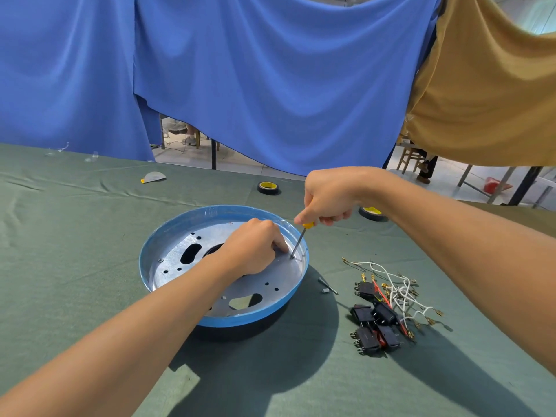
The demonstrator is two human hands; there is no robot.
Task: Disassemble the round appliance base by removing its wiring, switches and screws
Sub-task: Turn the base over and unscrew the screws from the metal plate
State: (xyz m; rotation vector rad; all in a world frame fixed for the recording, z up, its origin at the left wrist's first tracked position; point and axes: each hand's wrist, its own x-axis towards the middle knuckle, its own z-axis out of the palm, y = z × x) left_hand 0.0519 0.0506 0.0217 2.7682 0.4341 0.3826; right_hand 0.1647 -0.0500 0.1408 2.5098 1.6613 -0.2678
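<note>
Stretched in from the lower left over the near rim, a bare forearm ending in the left hand [252, 248], knuckles up, fingers curled down onto the metal plate [279, 272] right beside the screwdriver tip; cannot tell whether anything is pinched under them. From the right, raised higher, the right hand [331, 197] fisted around the yellow handle of the screwdriver [301, 239], thin steel shaft tilted down and left to a screw [291, 256] near the plate's far right edge.

Sitting on the green cloth [75, 236] mid-table, open side up, the round base [168, 230]: shallow bowl shape, blue rim, dull silver inner plate punched with small round holes and larger oblong cut-outs.

Just right of it, a small loose bolt [328, 286]; beyond that, well apart from the base, a heap of black switches [373, 323] tangled with white and red wires [397, 284] tipped in brass terminals.

Farther back, two black tape rolls [268, 187] with yellow cores. Behind the table, draped blue fabric [270, 70] and tan fabric [487, 85].
</note>
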